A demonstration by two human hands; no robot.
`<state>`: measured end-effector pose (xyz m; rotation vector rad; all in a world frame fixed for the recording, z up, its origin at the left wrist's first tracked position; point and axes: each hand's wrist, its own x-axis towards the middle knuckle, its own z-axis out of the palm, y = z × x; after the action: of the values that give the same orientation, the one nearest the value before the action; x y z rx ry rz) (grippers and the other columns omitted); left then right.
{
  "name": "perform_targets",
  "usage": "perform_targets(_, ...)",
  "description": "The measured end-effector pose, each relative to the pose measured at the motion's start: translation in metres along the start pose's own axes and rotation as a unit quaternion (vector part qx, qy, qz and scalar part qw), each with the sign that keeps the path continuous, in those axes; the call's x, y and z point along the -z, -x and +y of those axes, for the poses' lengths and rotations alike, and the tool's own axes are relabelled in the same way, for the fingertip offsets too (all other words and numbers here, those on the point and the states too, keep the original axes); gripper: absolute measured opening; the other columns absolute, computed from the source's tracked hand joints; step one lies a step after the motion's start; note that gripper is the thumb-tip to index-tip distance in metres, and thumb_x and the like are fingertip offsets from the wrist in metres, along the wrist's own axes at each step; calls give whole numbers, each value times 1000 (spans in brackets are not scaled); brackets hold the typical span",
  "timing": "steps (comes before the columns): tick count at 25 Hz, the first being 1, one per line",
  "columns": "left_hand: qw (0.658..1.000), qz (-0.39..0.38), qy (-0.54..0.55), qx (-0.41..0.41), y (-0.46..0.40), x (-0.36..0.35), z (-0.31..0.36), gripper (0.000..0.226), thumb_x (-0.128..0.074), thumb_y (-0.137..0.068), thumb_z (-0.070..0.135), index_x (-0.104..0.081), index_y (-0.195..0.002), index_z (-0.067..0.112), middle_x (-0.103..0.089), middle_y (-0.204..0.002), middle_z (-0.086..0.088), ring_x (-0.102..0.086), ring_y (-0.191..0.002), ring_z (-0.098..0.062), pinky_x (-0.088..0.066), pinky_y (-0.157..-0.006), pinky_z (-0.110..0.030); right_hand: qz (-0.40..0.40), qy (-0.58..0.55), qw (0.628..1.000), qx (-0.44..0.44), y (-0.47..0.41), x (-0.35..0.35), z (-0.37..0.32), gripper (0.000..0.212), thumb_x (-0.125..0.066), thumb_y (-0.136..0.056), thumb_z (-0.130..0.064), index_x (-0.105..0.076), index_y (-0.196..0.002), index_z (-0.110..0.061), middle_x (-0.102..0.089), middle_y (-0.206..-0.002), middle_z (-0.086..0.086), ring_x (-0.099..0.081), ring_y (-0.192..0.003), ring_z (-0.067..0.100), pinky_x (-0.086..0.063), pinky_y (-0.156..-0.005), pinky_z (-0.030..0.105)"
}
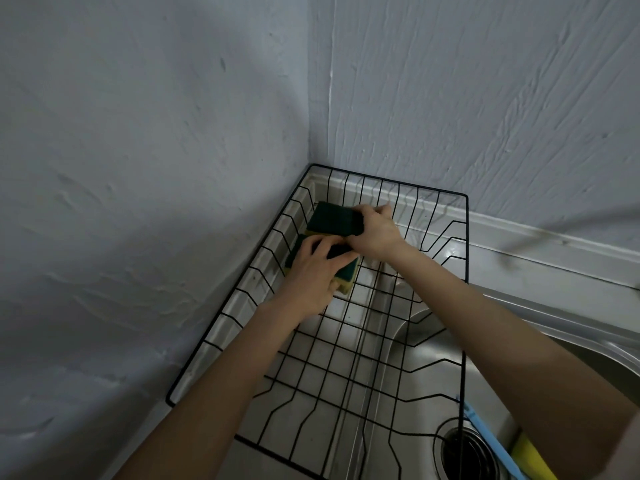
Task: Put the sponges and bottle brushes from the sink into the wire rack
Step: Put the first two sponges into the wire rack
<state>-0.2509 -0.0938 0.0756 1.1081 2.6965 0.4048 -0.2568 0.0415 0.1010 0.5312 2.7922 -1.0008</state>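
While both hands sit in the wire rack at its eleven o'clock corner: left hand pressing lower sponge, right hand gripping upper sponge, long axis ten-to-four; blue brush waiting at five o'clock, nearer right hand.

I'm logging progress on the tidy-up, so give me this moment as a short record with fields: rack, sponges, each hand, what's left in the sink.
rack: black wire rack in the wall corner, partly over the sink
sponges: green-and-yellow sponges at the rack's far left end
left hand: left hand rests on the nearer sponge
right hand: right hand grips the farther sponge
left in sink: blue brush handle and yellow item near the drain
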Motion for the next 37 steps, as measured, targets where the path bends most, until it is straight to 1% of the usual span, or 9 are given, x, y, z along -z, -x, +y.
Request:
perform_targets(3,1000,-5,2,-8,-4,0,2,59,-45,-89,8,-25,-141,26,-19,-153,0,-10,-138,-27,-12,-117,-35,-23,-3,1000,12,6,5,6,57,-48,-91,-15,-28,-144,-10,-23,-147,17,-32,-136,27,-33,-104,22)
perform_targets(8,1000,-22,-22,-2,-3,3,5,59,-48,-88,15,-25,-141,24,-20,-152,-1,-11,-139,-27,-12,-117,-40,-32,2,999,14,18,-1,7,54,-38,-96,-18,-21,-147,-10,-4,-156,18,-16,-145,29,-24,-113,26)
perform_targets(11,998,-53,-29,9,1,9,6,66,-52,-87,25,-17,-143,26,-15,-154,0,-9,-140,-26,-6,-117,-43,-27,14,999,10,26,2,3,54,-36,-97,-22,-21,-147,-9,-6,-157,18,-14,-145,28,-23,-114,28)
perform_targets(13,997,-68,-27,16,7,16,9,70,-52,-86,30,-13,-144,26,-11,-156,0,-6,-142,-26,-4,-117,-46,-18,30,999,8,37,8,1,54,-38,-96,-22,-22,-147,-10,-8,-157,17,-18,-144,32,-25,-114,31)
perform_targets(16,998,-56,-17,21,20,29,18,70,-53,-86,34,-15,-144,24,-10,-156,-2,-7,-143,-27,-5,-118,-48,-4,54,998,15,62,21,-1,54,-42,-95,-21,-25,-146,-13,-12,-157,16,-20,-143,33,-25,-115,37)
perform_targets(20,1000,-19,-9,17,48,50,36,71,-54,-86,35,-15,-144,23,-14,-156,-3,-14,-143,-26,-12,-118,-49,25,83,996,24,106,39,1,55,-43,-94,-21,-26,-146,-14,-17,-156,17,-19,-144,31,-21,-117,38)
perform_targets(26,998,21,22,-48,98,68,98,68,-56,-86,31,-20,-143,21,-24,-153,-2,-27,-139,-20,-26,-115,-45,90,63,994,23,180,57,22,54,-45,-93,-20,-30,-145,-13,-23,-155,16,-24,-142,30,-21,-116,35)
perform_targets(32,995,43,4,-90,138,48,174,67,-56,-85,31,-22,-142,22,-18,-155,-5,-18,-142,-24,-20,-117,-47,109,56,992,18,255,65,71,53,-45,-93,-17,-32,-144,-11,-27,-153,17,-24,-143,26,-17,-114,26)
perform_targets(37,993,8,46,-109,153,13,235,68,-57,-85,29,-23,-142,18,-21,-153,-8,-24,-140,-25,-24,-116,-40,103,67,992,-11,308,89,129,53,-46,-93,-20,-32,-144,-12,-28,-153,15,-27,-142,26,-18,-113,27)
